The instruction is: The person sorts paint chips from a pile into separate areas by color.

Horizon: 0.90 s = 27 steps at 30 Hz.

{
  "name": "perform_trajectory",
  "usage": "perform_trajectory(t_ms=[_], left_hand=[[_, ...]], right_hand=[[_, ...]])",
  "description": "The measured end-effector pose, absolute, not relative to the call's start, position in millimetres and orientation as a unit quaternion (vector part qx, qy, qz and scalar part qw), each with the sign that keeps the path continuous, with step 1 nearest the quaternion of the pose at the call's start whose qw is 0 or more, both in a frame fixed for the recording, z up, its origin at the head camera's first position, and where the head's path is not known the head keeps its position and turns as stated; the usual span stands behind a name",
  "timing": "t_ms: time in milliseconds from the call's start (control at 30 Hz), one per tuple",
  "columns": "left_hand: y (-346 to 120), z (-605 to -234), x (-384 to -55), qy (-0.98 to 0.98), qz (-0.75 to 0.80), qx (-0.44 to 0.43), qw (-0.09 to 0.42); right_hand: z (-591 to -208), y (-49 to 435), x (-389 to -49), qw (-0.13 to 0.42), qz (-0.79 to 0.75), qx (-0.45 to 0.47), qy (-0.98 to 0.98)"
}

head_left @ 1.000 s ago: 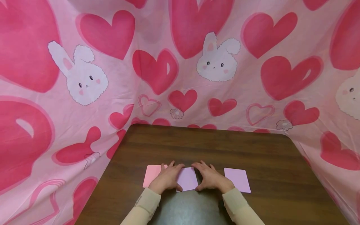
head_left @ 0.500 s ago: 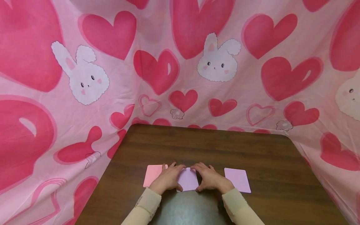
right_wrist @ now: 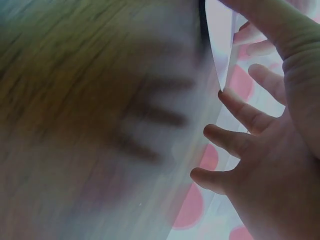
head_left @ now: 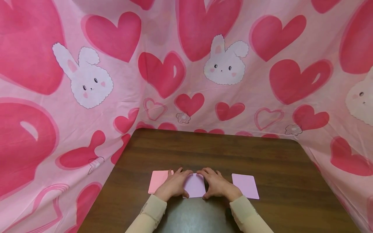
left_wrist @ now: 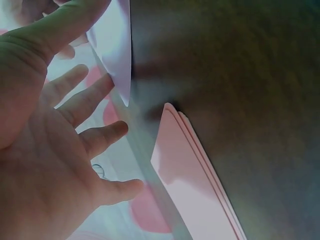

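Note:
A lilac card (head_left: 194, 185) with flat faces lies between both hands at the near middle of the table. My left hand (head_left: 172, 186) holds its left side, thumb at the near corner and index finger at the far one. On the right side my right hand (head_left: 218, 184) grips it the same way. Both wrist views show the card edge-on, with the other fingers spread apart. Partly behind the left hand sits a pink card stack (head_left: 158, 182); its layered edges (left_wrist: 200, 155) show in the left wrist view. Another lilac card (head_left: 246, 186) lies beyond the right wrist.
The dark wooden table (head_left: 215, 150) has rounded far corners. Pink cloth (head_left: 198, 87) printed with hearts and rabbits hangs behind it and along both sides. A glossy reflection (head_left: 193, 216) shows on the table between the forearms.
The middle lilac card has turned slightly, its edges now squarer to the table. The right hand's fingertips have shifted a little left along its far edge; the left hand is nearly still.

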<state>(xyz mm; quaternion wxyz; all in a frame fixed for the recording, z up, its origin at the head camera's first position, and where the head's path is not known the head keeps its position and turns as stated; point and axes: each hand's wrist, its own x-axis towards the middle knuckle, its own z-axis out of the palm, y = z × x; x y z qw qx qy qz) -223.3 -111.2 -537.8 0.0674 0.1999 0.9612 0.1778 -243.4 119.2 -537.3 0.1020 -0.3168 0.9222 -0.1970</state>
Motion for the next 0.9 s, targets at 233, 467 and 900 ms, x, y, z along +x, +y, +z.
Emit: perform_trajectory(t_ms=[233, 467, 900], left_hand=[[-112, -538, -223, 0.959, 0.185, 0.203, 0.071], [-113, -533, -223, 0.954, 0.196, 0.215, 0.075], [-84, -522, -235, 0.950, 0.172, 0.248, 0.080]], right_hand=[[-536, 119, -242, 0.080, -0.185, -0.333, 0.921], [-531, 125, -241, 0.080, -0.209, -0.319, 0.921], [-523, 163, -236, 0.072, -0.231, -0.269, 0.932]])
